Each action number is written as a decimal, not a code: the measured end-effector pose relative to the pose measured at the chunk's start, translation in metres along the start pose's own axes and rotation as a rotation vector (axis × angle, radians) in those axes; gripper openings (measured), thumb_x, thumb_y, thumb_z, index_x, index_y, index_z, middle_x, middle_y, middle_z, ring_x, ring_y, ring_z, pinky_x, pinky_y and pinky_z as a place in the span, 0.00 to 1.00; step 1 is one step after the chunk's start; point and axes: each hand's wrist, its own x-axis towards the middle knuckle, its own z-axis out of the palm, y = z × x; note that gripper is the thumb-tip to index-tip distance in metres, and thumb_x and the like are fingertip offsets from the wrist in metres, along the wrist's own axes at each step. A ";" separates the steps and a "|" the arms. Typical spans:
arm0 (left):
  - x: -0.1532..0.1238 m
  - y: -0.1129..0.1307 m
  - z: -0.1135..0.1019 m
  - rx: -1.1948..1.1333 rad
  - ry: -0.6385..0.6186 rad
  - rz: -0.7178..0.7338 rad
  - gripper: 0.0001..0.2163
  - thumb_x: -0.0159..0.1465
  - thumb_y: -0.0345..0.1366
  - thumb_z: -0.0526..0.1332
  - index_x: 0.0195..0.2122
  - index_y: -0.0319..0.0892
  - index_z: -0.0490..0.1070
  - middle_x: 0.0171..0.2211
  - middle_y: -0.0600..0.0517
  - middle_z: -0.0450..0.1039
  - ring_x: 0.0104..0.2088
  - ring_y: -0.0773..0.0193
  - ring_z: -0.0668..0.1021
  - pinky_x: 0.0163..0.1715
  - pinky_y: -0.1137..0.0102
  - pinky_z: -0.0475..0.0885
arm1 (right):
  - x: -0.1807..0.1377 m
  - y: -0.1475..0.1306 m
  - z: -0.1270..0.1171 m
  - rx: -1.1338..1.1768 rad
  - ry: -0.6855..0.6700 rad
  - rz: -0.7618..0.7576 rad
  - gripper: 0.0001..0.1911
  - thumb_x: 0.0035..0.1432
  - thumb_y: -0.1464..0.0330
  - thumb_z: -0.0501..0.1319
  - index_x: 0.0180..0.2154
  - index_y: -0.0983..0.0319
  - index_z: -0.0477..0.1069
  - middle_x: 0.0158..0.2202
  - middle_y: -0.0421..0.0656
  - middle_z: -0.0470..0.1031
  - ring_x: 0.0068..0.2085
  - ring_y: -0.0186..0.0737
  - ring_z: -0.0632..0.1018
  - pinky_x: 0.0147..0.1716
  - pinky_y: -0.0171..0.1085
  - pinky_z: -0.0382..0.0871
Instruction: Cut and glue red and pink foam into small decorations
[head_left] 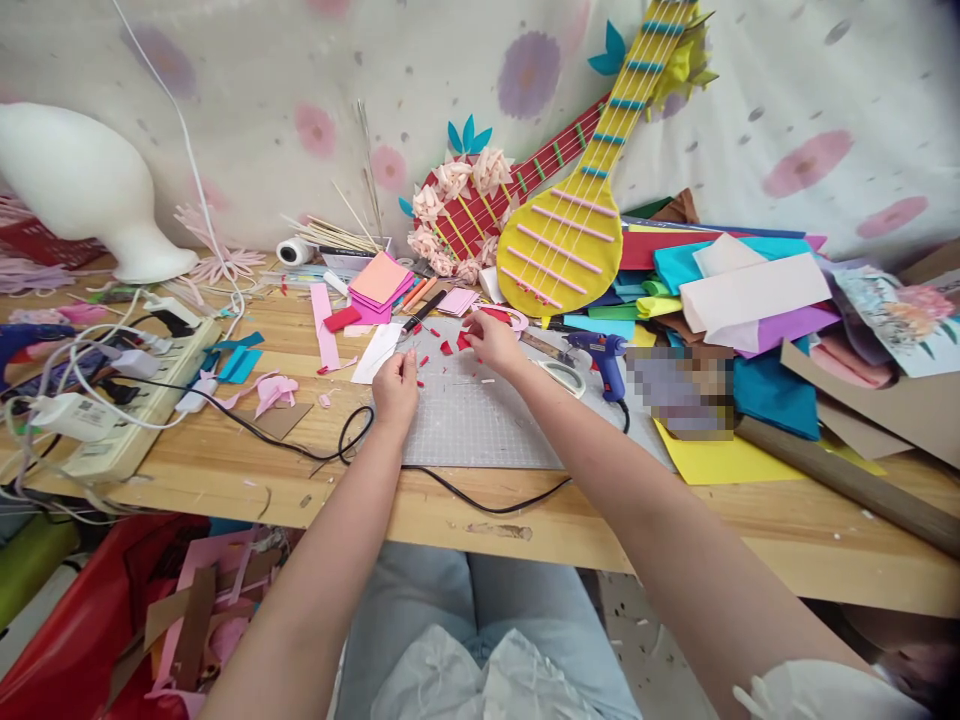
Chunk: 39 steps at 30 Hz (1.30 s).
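My left hand rests on the left edge of a grey cutting mat, fingers curled together in a pinch; what they hold is too small to make out. My right hand reaches to the mat's far edge, fingers closed on a small red paper piece. Several red paper scraps lie scattered on the mat between the hands. A white paper strip lies just beyond my left hand.
A blue glue gun and its black cord lie by the mat. Scissors, stacked coloured paper, a yellow paper guitar, a power strip and a white vase form crowd the wooden table.
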 end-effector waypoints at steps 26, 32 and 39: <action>-0.024 0.029 0.023 -0.712 -0.574 -0.224 0.21 0.46 0.39 0.67 0.40 0.38 0.66 0.28 0.50 0.73 0.29 0.64 0.77 0.31 0.66 0.72 | -0.057 -0.007 -0.015 0.647 -0.129 0.089 0.06 0.44 0.68 0.62 0.28 0.62 0.68 0.26 0.39 0.73 0.28 0.33 0.73 0.31 0.36 0.68; -0.021 0.023 0.019 -0.434 -0.514 -0.183 0.13 0.53 0.39 0.61 0.38 0.40 0.68 0.22 0.53 0.71 0.20 0.67 0.72 0.24 0.69 0.67 | -0.056 0.000 -0.029 0.579 -0.079 0.085 0.05 0.45 0.68 0.62 0.27 0.63 0.70 0.26 0.39 0.73 0.28 0.33 0.73 0.31 0.35 0.67; -0.022 0.033 0.032 0.175 -0.422 0.275 0.08 0.55 0.35 0.60 0.37 0.43 0.71 0.39 0.48 0.70 0.43 0.59 0.71 0.45 0.65 0.65 | -0.067 0.016 -0.056 0.182 -0.283 0.056 0.06 0.45 0.70 0.61 0.30 0.62 0.73 0.30 0.42 0.76 0.33 0.36 0.73 0.35 0.36 0.66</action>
